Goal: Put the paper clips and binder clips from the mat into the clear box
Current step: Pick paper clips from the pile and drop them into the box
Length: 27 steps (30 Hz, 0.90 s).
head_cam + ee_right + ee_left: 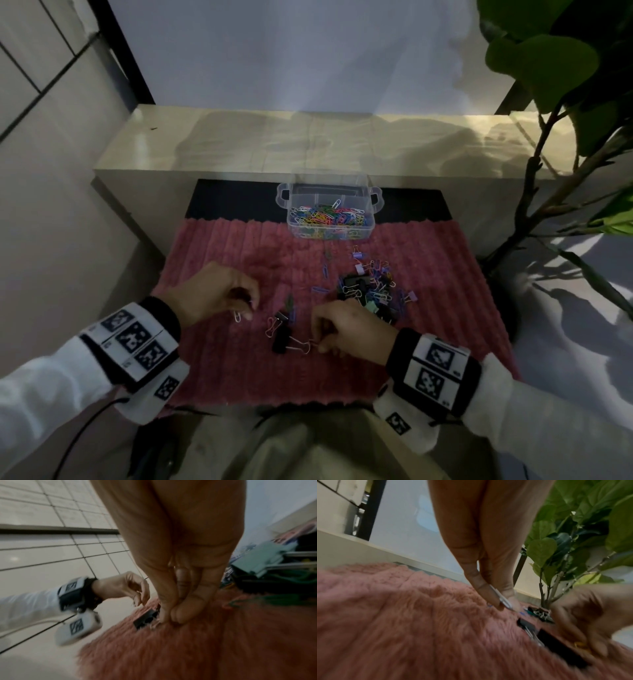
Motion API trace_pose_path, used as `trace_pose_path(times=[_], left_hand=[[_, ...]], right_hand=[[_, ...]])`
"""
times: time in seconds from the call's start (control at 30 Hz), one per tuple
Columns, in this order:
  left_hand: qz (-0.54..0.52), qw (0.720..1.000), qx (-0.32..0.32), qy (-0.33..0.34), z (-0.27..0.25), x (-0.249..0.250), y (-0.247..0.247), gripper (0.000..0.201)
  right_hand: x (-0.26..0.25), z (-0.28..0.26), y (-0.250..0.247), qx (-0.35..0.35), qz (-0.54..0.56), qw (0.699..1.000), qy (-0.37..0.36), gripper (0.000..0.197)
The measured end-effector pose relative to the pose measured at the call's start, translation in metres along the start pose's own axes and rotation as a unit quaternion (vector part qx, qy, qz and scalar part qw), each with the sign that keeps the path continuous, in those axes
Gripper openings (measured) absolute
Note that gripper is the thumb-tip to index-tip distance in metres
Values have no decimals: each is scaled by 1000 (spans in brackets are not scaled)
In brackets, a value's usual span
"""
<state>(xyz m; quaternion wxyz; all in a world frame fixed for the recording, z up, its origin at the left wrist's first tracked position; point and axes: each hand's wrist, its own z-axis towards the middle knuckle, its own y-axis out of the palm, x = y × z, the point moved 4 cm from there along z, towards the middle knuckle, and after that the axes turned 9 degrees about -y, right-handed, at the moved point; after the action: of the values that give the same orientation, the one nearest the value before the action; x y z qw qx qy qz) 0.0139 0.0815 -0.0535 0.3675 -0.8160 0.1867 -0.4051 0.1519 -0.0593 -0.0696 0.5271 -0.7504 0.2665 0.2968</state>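
Observation:
On the pink shaggy mat (212, 370) my left hand (245, 311) pinches a white paper clip (237, 316) between thumb and forefinger; the left wrist view shows that white paper clip (500, 599) just above the pile. My right hand (320, 346) pinches the wire handle of a black binder clip (282, 341) lying near the mat's middle, seen as a black binder clip (145, 619) beside my fingertips (167, 619). A heap of paper clips and binder clips (371, 287) lies further right. The clear box (329, 209), holding several coloured clips, stands at the mat's far edge.
A second black binder clip (281, 317) lies between my hands. A low beige ledge (308, 144) runs behind the box. A leafy plant (555, 102) stands at the right of the mat. Tiled wall (41, 68) rises on the left.

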Motion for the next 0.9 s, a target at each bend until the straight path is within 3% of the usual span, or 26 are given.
trace_pose_path(times=[0.17, 0.27, 0.33, 0.43, 0.5, 0.73, 0.83, 0.9], left_hand=[[20, 998, -2, 62, 4, 11, 18, 20], [33, 995, -15, 89, 7, 14, 25, 20], [37, 994, -22, 96, 9, 14, 26, 21], [57, 991, -29, 120, 12, 15, 29, 16], [72, 988, -27, 135, 13, 16, 33, 9], [60, 988, -48, 134, 14, 12, 27, 5], [51, 991, -54, 115, 12, 8, 21, 5], [30, 994, -45, 94, 11, 5, 12, 6]], right_hand=[[-4, 13, -14, 98, -64, 993, -3, 13], [-13, 34, -20, 112, -111, 987, -18, 10], [-17, 46, -19, 80, -141, 987, -21, 13], [-19, 56, -8, -43, -192, 980, -34, 40], [-17, 59, -4, -66, -205, 975, -51, 47], [-8, 63, -4, -63, -162, 982, -75, 7], [-6, 59, -15, -53, -113, 990, -71, 8], [-1, 59, -39, 8, -46, 997, -53, 7]])
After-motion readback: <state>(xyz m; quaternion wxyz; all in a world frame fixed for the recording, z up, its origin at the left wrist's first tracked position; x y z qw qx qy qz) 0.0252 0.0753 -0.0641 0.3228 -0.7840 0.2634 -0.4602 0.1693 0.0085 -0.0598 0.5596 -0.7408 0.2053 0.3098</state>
